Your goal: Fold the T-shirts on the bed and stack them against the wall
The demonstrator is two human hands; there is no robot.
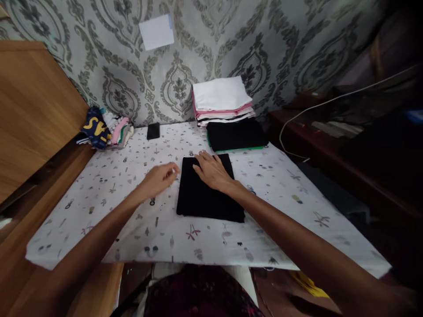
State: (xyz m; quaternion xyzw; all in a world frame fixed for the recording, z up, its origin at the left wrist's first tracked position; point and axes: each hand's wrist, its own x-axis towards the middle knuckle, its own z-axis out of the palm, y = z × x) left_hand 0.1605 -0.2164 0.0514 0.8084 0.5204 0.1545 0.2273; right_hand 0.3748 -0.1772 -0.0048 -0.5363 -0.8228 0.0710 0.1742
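Observation:
A folded black cloth (208,200) lies flat near the middle of the table, roughly rectangular. My right hand (213,169) rests on its upper part, fingers spread and palm down, holding nothing. Just left of the cloth, my left hand (160,178) hovers over the patterned table cover with its fingers curled and the thumb near the fingertips. Nothing can be made out between those fingers. Behind the black cloth is another folded black cloth (236,134), with a green edge showing beneath it.
Folded white, pink and black cloths form a stack (221,94) against the wall. A crumpled pile of clothes (99,127) sits at the table's back left, and a black phone (153,130) lies near it. A white cable (297,114) hangs at the right of the white patterned cover (132,233).

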